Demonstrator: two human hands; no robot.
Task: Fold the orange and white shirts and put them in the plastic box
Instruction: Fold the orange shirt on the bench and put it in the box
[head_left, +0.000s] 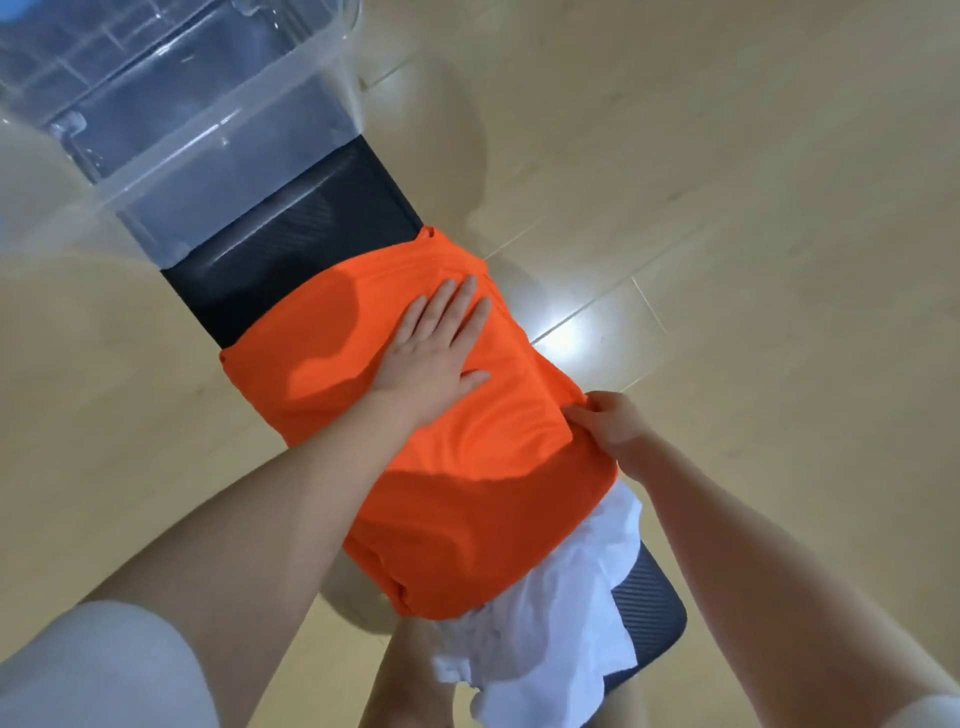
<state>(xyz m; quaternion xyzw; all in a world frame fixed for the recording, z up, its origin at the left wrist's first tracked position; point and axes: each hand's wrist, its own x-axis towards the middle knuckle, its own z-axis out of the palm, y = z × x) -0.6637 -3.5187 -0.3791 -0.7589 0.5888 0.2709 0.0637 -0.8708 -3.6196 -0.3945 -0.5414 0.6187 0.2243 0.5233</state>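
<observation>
An orange shirt (457, 467) lies spread along a narrow dark mat (291, 244), partly folded. My left hand (434, 353) presses flat on its upper middle, fingers straight. My right hand (608, 421) pinches the shirt's right edge with curled fingers. A crumpled white shirt (561, 629) lies under and below the orange one, at the near end of the mat. The clear plastic box (171, 119) stands at the far end of the mat, upper left, and looks empty.
Light wooden floor (753, 182) surrounds the mat on all sides. My knee in grey cloth (98, 670) shows at the lower left. A bright glare spot lies on the floor right of the orange shirt.
</observation>
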